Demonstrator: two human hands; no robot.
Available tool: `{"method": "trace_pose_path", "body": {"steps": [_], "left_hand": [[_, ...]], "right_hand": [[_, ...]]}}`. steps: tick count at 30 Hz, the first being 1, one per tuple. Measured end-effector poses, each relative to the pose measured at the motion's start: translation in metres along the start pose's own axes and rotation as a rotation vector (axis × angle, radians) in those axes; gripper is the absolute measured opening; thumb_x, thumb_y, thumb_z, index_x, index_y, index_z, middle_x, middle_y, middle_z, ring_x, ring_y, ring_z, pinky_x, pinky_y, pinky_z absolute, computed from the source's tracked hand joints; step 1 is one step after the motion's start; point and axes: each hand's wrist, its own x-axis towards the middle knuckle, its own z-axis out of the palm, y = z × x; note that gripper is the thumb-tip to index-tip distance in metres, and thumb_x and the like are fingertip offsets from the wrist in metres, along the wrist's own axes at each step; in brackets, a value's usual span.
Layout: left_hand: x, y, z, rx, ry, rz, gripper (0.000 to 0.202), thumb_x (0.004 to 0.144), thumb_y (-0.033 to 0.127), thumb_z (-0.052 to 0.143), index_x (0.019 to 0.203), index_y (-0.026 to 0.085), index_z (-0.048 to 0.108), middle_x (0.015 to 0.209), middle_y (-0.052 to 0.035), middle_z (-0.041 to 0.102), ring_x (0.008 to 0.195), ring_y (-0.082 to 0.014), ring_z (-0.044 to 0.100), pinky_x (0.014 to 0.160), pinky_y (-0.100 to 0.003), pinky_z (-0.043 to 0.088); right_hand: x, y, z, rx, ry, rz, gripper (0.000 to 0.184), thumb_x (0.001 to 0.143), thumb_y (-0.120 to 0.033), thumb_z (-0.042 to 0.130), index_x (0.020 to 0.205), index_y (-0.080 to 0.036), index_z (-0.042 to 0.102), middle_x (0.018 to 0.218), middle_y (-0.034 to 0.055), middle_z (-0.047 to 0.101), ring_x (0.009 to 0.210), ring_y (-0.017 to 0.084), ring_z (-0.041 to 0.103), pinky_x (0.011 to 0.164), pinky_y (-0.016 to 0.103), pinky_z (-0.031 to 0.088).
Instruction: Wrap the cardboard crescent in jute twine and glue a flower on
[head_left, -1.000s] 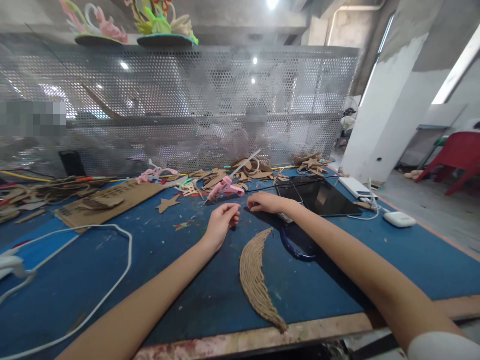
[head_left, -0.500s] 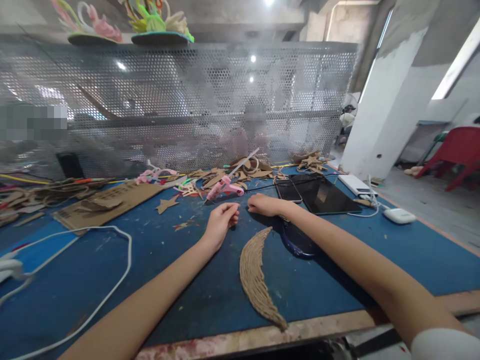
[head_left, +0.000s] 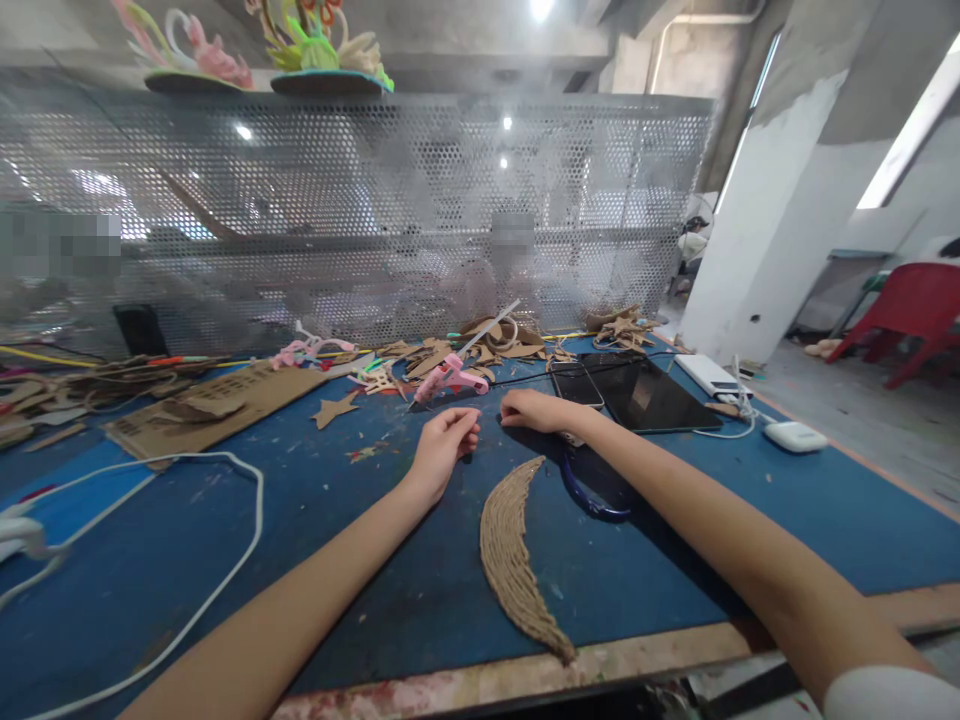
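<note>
A crescent covered in rows of brown twine (head_left: pixel 504 540) lies on the blue tabletop, below and between my two hands. My left hand (head_left: pixel 445 448) rests near the table's middle, thumb and fingers pinched together; whatever they may hold is too small to make out. Just to its right, my right hand (head_left: pixel 531 411) is closed with its knuckles up, and its fingertips are hidden. Behind my left hand stands a pink glue gun (head_left: pixel 448 376) with a pale glue stick poking out of its back. A dark blue curved object (head_left: pixel 592 503) lies partly under my right forearm.
A phone (head_left: pixel 576 384), a black tablet (head_left: pixel 660 395), a white power bank (head_left: pixel 705 374) and a small white case (head_left: pixel 795 436) lie at right. Cardboard (head_left: pixel 225 405) and a star cutout (head_left: pixel 334 409) lie left, near a white cable (head_left: pixel 259 500). A perforated metal screen (head_left: pixel 420 210) stands behind.
My right hand has shifted slightly to the right, widening the gap between the hands a little. My left hand and the twine crescent look unmoved.
</note>
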Motion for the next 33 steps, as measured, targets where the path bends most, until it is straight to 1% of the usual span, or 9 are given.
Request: {"method": "trace_pose_path", "body": {"steps": [3, 7, 11, 14, 20, 23, 27, 30, 33], "left_hand": [[0.001, -0.001, -0.001, -0.013, -0.001, 0.004, 0.026, 0.091, 0.03, 0.058, 0.111, 0.014, 0.058, 0.107, -0.0072, 0.062, 0.089, -0.0181, 0.063, 0.075, -0.037, 0.055], [0.002, -0.003, -0.001, -0.049, 0.013, 0.026, 0.024, 0.091, 0.029, 0.058, 0.109, 0.013, 0.059, 0.104, -0.0065, 0.063, 0.085, -0.0169, 0.063, 0.072, -0.034, 0.055], [0.0, -0.001, 0.001, -0.129, 0.023, 0.062, 0.023, 0.09, 0.027, 0.059, 0.108, 0.013, 0.059, 0.106, -0.0066, 0.062, 0.088, -0.0176, 0.063, 0.074, -0.035, 0.055], [-0.001, 0.002, 0.003, -0.236, -0.013, 0.048, 0.023, 0.091, 0.027, 0.058, 0.109, 0.013, 0.059, 0.108, -0.0071, 0.062, 0.091, -0.0186, 0.063, 0.077, -0.037, 0.055], [0.0, 0.003, 0.006, -0.408, -0.052, -0.051, 0.024, 0.092, 0.029, 0.057, 0.11, 0.014, 0.059, 0.109, -0.0075, 0.062, 0.091, -0.0185, 0.063, 0.077, -0.037, 0.055], [0.003, 0.002, 0.003, -0.436, -0.027, -0.081, 0.025, 0.091, 0.028, 0.057, 0.111, 0.014, 0.059, 0.11, -0.0077, 0.062, 0.092, -0.0186, 0.063, 0.077, -0.037, 0.055], [0.006, 0.002, -0.001, -0.429, 0.023, -0.112, 0.025, 0.092, 0.028, 0.057, 0.112, 0.014, 0.058, 0.11, -0.0077, 0.062, 0.09, -0.018, 0.063, 0.076, -0.036, 0.055], [0.006, 0.002, -0.002, -0.416, 0.038, -0.12, 0.025, 0.092, 0.028, 0.057, 0.112, 0.014, 0.058, 0.109, -0.0075, 0.062, 0.089, -0.0176, 0.063, 0.074, -0.035, 0.056], [0.005, 0.002, -0.002, -0.396, 0.034, -0.126, 0.025, 0.092, 0.029, 0.057, 0.112, 0.014, 0.058, 0.108, -0.0074, 0.062, 0.088, -0.0174, 0.063, 0.074, -0.035, 0.056]], "right_hand": [[-0.002, 0.0, -0.003, 0.011, 0.022, 0.006, 0.03, 0.092, -0.033, 0.056, 0.116, -0.016, 0.057, 0.115, 0.0079, 0.06, 0.097, 0.019, 0.061, 0.082, 0.04, 0.053], [-0.003, -0.002, -0.013, 0.042, 0.122, 0.001, 0.027, 0.093, -0.033, 0.056, 0.113, -0.015, 0.058, 0.111, 0.0072, 0.061, 0.095, 0.018, 0.062, 0.082, 0.039, 0.053], [0.0, -0.013, -0.019, 0.095, 0.254, -0.034, 0.021, 0.094, -0.031, 0.053, 0.1, -0.013, 0.061, 0.095, 0.0038, 0.063, 0.083, 0.015, 0.061, 0.075, 0.034, 0.052], [0.003, -0.029, -0.018, 0.128, 0.311, -0.095, 0.018, 0.094, -0.026, 0.052, 0.091, -0.013, 0.063, 0.084, 0.0028, 0.063, 0.077, 0.013, 0.058, 0.071, 0.027, 0.046], [0.003, -0.051, -0.013, 0.107, 0.358, -0.185, 0.009, 0.087, -0.015, 0.058, 0.083, -0.015, 0.066, 0.088, 0.0065, 0.064, 0.089, 0.018, 0.055, 0.081, 0.029, 0.038], [0.004, -0.045, -0.015, 0.113, 0.365, -0.17, 0.015, 0.09, -0.019, 0.055, 0.084, -0.016, 0.068, 0.084, 0.0044, 0.065, 0.085, 0.015, 0.056, 0.078, 0.026, 0.04], [0.005, -0.019, -0.019, 0.084, 0.449, 0.004, 0.025, 0.098, -0.028, 0.044, 0.1, -0.013, 0.064, 0.092, 0.0051, 0.064, 0.083, 0.015, 0.059, 0.075, 0.029, 0.046], [0.002, 0.0, -0.017, 0.012, 0.442, 0.114, 0.025, 0.094, -0.033, 0.053, 0.107, -0.014, 0.06, 0.102, 0.0054, 0.063, 0.088, 0.017, 0.062, 0.078, 0.036, 0.052], [-0.002, 0.007, -0.008, -0.08, 0.373, 0.141, 0.027, 0.092, -0.033, 0.056, 0.113, -0.015, 0.059, 0.113, 0.0073, 0.061, 0.097, 0.019, 0.061, 0.084, 0.04, 0.052]]}}
